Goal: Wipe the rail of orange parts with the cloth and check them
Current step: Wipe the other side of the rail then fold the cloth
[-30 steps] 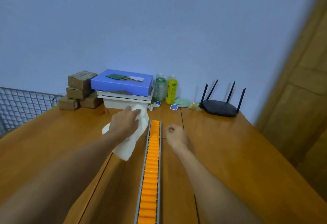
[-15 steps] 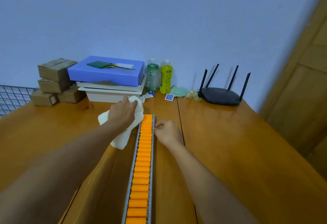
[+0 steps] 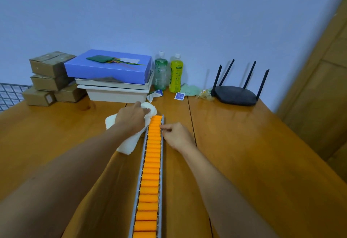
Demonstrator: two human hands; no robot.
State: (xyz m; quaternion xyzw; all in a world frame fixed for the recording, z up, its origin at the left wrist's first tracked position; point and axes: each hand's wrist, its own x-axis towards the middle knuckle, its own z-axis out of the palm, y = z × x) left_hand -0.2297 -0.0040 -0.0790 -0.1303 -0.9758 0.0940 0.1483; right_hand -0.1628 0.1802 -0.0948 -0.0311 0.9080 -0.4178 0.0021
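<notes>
A long grey metal rail packed with several orange parts runs from the near table edge toward the back. My left hand grips a white cloth against the rail's far left side; the cloth bulges past my knuckles and hangs down below the wrist. My right hand rests on the rail's right edge near the far end, fingers curled and touching the metal side.
At the back stand a blue box on white trays, brown cartons, a green bottle, a yellow bottle and a black router. A wire grid is at the left. The wooden table ends at right.
My right hand moved left onto the rail's right edge and now holds it. My left hand with the cloth shifted closer to the rail's far end.
</notes>
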